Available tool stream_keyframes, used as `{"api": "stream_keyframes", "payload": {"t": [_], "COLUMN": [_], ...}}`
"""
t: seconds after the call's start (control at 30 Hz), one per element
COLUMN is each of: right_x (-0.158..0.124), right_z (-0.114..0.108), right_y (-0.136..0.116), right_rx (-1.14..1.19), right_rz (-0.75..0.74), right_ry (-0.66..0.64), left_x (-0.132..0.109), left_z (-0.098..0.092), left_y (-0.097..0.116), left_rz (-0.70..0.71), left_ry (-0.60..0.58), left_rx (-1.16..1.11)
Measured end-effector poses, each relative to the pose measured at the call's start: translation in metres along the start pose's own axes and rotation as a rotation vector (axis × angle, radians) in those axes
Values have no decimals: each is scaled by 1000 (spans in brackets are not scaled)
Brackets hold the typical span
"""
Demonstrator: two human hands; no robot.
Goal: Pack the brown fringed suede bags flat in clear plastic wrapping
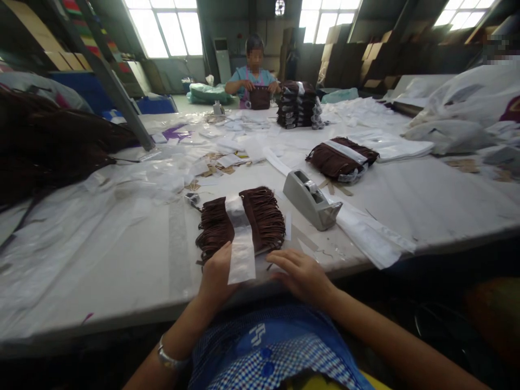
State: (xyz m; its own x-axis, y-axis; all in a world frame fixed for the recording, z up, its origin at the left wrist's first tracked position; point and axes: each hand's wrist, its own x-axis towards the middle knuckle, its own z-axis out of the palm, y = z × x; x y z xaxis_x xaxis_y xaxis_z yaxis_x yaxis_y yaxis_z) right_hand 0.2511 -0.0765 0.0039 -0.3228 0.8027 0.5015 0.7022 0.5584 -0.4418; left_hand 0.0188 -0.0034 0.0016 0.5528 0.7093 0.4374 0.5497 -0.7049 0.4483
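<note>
A dark brown fringed bundle (264, 216) lies on the table in front of me, its strands spreading to both sides. Across its middle runs a whitish translucent plastic strip (242, 254), whose loose end hangs toward me. My left hand (216, 273) is closed at the strip's left edge, by the bundle's near side; its fingers are partly hidden behind the strip. Just right of the strip, my right hand (303, 273) has its fingers stretched out, apparently holding nothing. A grey tape dispenser (311, 200) stands right of the bundle.
Another banded brown bundle (341, 157) lies beyond the dispenser, near flat plastic bags (394, 146). A co-worker (254, 76) handles a brown piece across the table, beside a stack of bundles (298, 105). A metal post (117, 81) and dark fringed material (52, 135) occupy the left.
</note>
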Motion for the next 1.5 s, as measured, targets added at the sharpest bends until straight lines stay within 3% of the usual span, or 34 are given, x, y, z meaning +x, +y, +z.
{"api": "stream_keyframes", "payload": {"t": [0.13, 0.3, 0.6, 0.77, 0.9, 0.97, 1.03, 1.1, 1.17, 1.3, 1.5], "right_x": [3, 10, -24, -40, -39, -30, -13, 10, 36, 87, 131], "right_z": [16, 31, 18, 14, -2, -14, -23, -24, -19, -2, 12], "right_y": [4, 6, -27, -29, -27, -24, -16, -4, 12, 35, 49], "right_rx": [-229, -188, -67, 78, 334, 440, 421, 248, -5, -302, -207], "right_rz": [-146, -288, -388, -476, -467, -393, -292, -226, -210, -320, -567], "right_ry": [36, 103, 18, -127, -300, -332, -246, -70, 9, -125, -183], "left_x": [2, 2, 1, -1, -2, -3, -4, -5, -5, -5, -2], "left_z": [0, 5, 12, 15, 19, 21, 22, 23, 25, 25, 25], "left_y": [1, 3, 2, 1, -2, -4, -6, -7, -8, -7, -6], "left_rz": [104, 186, 179, 165, 177, 186, 188, 183, 174, 182, 216], "left_ry": [15, 111, 145, 131, 154, 159, 168, 173, 175, 219, 283], "left_rx": [106, 239, 274, 271, 282, 283, 282, 279, 275, 278, 292]}}
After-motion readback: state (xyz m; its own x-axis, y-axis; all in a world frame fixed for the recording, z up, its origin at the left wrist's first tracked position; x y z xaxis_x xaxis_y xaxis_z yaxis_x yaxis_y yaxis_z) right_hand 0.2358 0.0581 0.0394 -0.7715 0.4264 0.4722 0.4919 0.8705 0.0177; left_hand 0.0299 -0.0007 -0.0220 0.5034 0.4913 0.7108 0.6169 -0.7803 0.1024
